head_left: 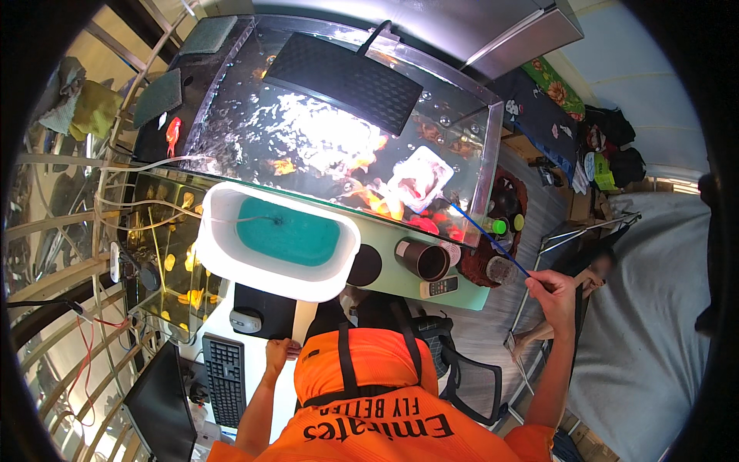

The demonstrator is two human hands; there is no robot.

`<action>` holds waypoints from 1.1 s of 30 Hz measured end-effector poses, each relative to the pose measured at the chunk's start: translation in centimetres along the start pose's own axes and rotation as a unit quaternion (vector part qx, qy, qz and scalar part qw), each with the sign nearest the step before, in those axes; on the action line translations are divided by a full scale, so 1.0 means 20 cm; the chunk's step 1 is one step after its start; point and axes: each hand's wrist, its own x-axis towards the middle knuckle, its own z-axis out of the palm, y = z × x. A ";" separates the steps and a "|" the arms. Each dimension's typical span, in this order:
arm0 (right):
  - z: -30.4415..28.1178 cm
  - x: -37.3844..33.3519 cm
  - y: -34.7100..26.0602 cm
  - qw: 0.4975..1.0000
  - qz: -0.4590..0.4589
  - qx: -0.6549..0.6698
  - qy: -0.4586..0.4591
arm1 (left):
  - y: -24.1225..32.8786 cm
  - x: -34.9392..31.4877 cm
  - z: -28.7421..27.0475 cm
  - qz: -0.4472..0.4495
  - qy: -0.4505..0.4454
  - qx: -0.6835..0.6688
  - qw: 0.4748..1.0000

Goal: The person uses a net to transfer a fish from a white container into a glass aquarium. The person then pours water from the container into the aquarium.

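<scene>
My right hand [552,295] is closed around the blue handle of a fish net [489,235]. The net's white mesh head [420,179] lies at the water in the near right part of a large glass fish tank [496,138]. Orange and red goldfish [382,202] crowd beside and below the net; glare hides whether any is inside it. Low at the left, my left hand [279,354] has its fingers curled by the lower end of a beige strip [303,319]; what they grip is hidden. A white tub [281,285] holding blue-green water stands before the tank.
A black lamp panel [342,81] lies over the tank. A smaller tank with yellow fish [177,269] stands left. Nearby are a dark brown cup [422,259], a remote [439,287], a keyboard [224,377] and a mouse [245,320]. Another person's limb [533,336] shows at the right.
</scene>
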 end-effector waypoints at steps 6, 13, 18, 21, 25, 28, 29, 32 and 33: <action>-0.01 0.00 -0.02 1.000 0.011 -0.028 0.006 | 0.01 -0.01 0.01 0.002 0.004 0.004 1.000; -0.01 0.00 -0.01 0.999 0.015 -0.038 0.006 | 0.01 0.00 0.00 -0.006 0.003 0.009 1.000; -0.01 0.01 0.00 0.999 0.013 -0.041 0.006 | 0.01 0.00 0.00 0.001 0.004 0.013 1.000; -0.02 0.01 -0.01 0.998 0.017 -0.059 0.009 | 0.00 0.00 0.00 0.004 0.003 0.011 1.000; -0.02 0.01 -0.02 0.998 0.020 -0.065 0.011 | 0.00 0.00 0.00 -0.001 0.011 0.020 1.000; -0.02 0.01 -0.02 0.998 0.013 -0.056 0.008 | 0.01 -0.01 0.00 0.001 0.008 0.012 1.000; -0.02 0.01 -0.02 0.999 0.009 -0.048 0.005 | 0.01 -0.01 0.01 0.003 0.003 0.004 1.000; -0.02 0.01 -0.01 0.999 0.014 -0.045 0.005 | 0.02 -0.01 0.01 0.002 -0.001 0.001 1.000; -0.02 0.00 -0.01 0.999 0.014 -0.047 0.007 | 0.02 -0.01 0.01 0.002 -0.002 0.001 1.000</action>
